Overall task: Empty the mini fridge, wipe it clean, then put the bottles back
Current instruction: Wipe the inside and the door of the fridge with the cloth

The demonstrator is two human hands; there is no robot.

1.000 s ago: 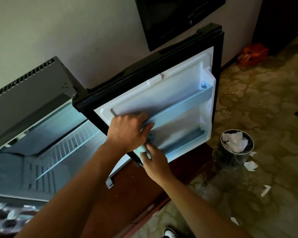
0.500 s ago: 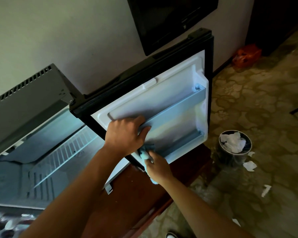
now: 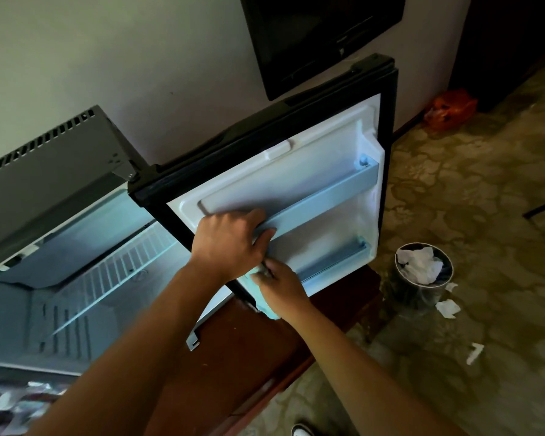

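Patterned floor | left hand grips ribbed door shelf | right hand holds soft cloth

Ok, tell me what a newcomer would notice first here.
The open mini fridge door fills the centre; the left hand grips its upper shelf rail while the right hand holds a pale cloth at its lower edge. A bin of crumpled tissue stands right.

both bare forearms reach forward from the near edge and converge. the left hand is farther, knuckles up, fingers curled in a grip, thumb pointing right. the right hand sits just below it, fingers pinched together.
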